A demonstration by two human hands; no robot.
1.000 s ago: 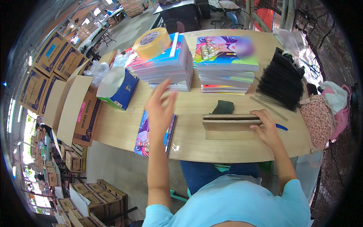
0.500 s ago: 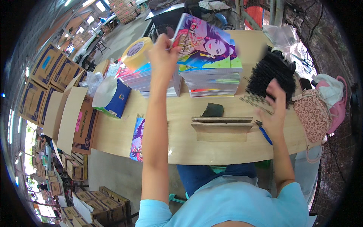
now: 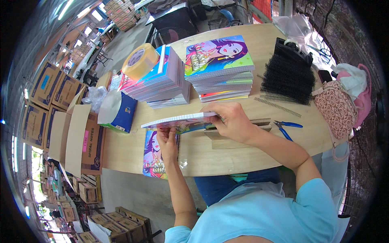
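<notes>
A colourful-covered notebook [image 3: 182, 120] is tilted nearly edge-on between my hands, its white page edges facing up. My left hand [image 3: 167, 141] pinches its lower left side. At the other end, my right hand [image 3: 233, 120] grips a corner. Below them a spiral-bound notebook [image 3: 153, 156] with a cartoon girl on its cover lies near the table's front edge, partly behind my left hand. Under my right forearm stands a slotted wooden block [image 3: 227, 142], partly hidden. Blue-handled pliers [image 3: 288, 128] lie open to the right of the block.
Two stacks of unbound notebooks, a right stack [image 3: 221, 60] and a left stack [image 3: 170, 77], stand behind; a yellow tape roll [image 3: 140, 61] tops the left one. Black spiral coils [image 3: 287, 79] are heaped at right beside a patterned bag [image 3: 335, 107]. Left are a blue box [image 3: 121, 111] and open carton [image 3: 79, 141].
My left hand has brought the notebook from above the right stack down toward me. My right hand has moved left from near the coils and now grips it too.
</notes>
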